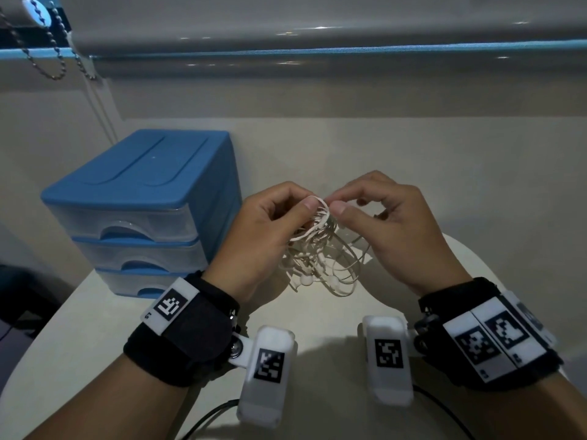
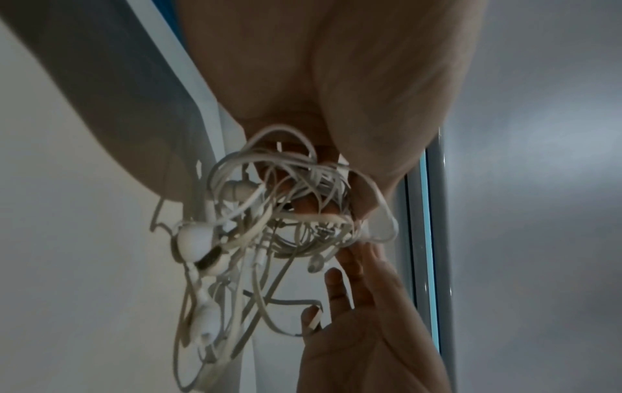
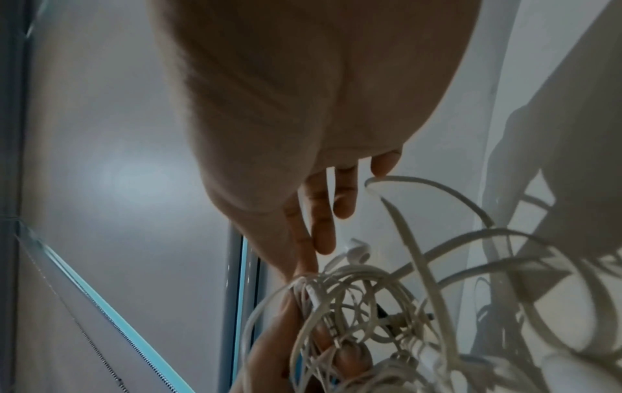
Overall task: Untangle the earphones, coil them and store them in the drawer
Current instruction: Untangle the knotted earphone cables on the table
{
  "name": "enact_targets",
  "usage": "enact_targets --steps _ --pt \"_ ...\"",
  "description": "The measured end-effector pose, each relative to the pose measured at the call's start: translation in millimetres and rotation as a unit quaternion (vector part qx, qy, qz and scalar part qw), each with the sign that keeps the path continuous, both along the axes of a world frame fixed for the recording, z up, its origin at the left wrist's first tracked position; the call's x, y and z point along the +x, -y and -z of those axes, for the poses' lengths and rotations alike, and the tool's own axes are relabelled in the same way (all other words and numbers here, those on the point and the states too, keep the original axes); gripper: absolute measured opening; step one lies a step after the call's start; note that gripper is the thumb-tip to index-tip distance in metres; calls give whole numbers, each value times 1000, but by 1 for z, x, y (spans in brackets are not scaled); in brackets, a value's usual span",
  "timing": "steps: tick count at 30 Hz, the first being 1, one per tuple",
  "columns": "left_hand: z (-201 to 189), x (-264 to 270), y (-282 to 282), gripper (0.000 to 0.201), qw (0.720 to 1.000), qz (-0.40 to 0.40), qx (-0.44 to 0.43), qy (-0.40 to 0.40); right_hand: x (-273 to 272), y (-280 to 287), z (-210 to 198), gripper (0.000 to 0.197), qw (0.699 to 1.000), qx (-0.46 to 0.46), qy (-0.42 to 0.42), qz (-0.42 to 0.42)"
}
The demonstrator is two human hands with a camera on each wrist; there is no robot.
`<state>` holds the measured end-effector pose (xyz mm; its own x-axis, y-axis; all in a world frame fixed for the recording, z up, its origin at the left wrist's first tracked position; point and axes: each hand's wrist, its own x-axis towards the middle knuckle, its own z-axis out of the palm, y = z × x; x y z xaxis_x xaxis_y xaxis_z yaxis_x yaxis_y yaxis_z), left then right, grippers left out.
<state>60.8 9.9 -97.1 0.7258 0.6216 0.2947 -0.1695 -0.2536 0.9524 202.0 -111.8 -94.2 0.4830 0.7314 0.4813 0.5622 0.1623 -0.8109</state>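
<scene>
The earphones (image 1: 320, 249) hang as a tangled bundle above the counter (image 1: 413, 173), right of the closed drawer unit (image 1: 139, 211) (untangling step). Left hand (image 1: 263, 233) grip pinches the top loops; right hand (image 1: 390, 223) grip pinches one strand. Judged next: draw that strand free

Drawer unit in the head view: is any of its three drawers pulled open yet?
No: all three drawers of the blue drawer unit sit flush and shut, while both hands hold the tangled earphones beside it.
</scene>
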Motion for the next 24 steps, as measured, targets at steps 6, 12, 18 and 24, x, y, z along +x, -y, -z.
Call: enact_targets --steps 6,12,18,24 --pt "-1 -2 0 14 998 3 38 -39 0 -1 3 13 998 -43 -10 -36" --pt "-1 -2 -1 10 997 14 33 -67 -2 -1 2 11 996 -67 -43 -35" --pt "-2 -4 1 2 995 40 24 -89 -10 -3 -1 6 989 -6 -146 -28" --pt "-1 -3 0 7 991 28 37 -128 0 -6 -3 9 990 86 -105 43"
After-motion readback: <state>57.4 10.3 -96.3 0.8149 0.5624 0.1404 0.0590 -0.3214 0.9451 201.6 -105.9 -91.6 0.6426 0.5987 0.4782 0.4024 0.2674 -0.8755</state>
